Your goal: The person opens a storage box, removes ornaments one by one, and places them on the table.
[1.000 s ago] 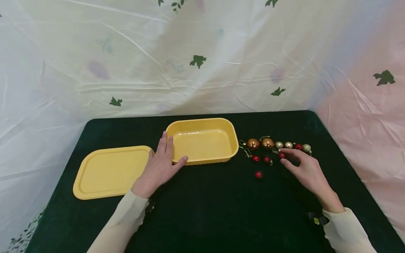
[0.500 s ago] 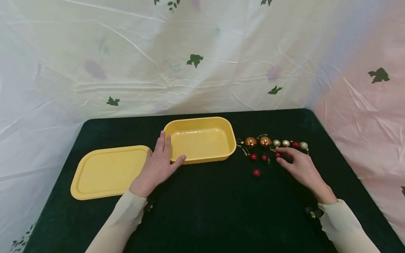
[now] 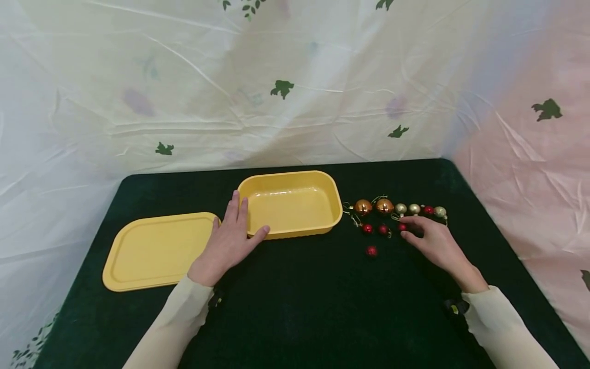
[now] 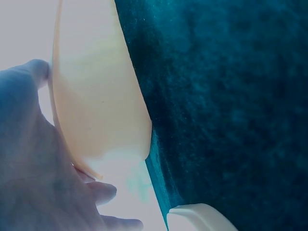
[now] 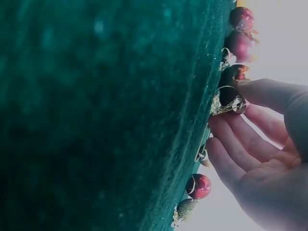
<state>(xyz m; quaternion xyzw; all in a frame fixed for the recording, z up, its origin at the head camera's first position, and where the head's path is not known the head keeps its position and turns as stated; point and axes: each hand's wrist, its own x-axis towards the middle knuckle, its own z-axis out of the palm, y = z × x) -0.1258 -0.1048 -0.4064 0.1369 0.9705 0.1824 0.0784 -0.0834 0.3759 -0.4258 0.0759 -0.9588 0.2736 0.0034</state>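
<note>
My left hand [image 3: 222,242] lies with long, straight fingers over the left front corner of a yellow plastic box [image 3: 333,228]. Its thumb touches the front rim, and the left wrist view shows the box wall [image 4: 98,91] beside it. At the right, a small red Christmas bauble [image 3: 402,226] sits between the thumb and fingers of my right hand [image 3: 438,245], which pinch it down at the table. Gold baubles [image 3: 384,206] with cord loops and several small pale-gold baubles [image 3: 401,208] form a row behind that hand. A glittery red bauble [image 3: 371,251] lies nearer the front.
Left of the box a yellow lid [image 3: 159,251] lies flat on the dark green tablecloth [image 3: 304,307]. Two more red baubles [image 3: 367,228] rest between box and right hand. A pale printed curtain [image 3: 207,102] hangs behind the table.
The whole view has shifted slightly, moving everything a little left in the picture. Both hands keep their places at the box and the red bauble.
</note>
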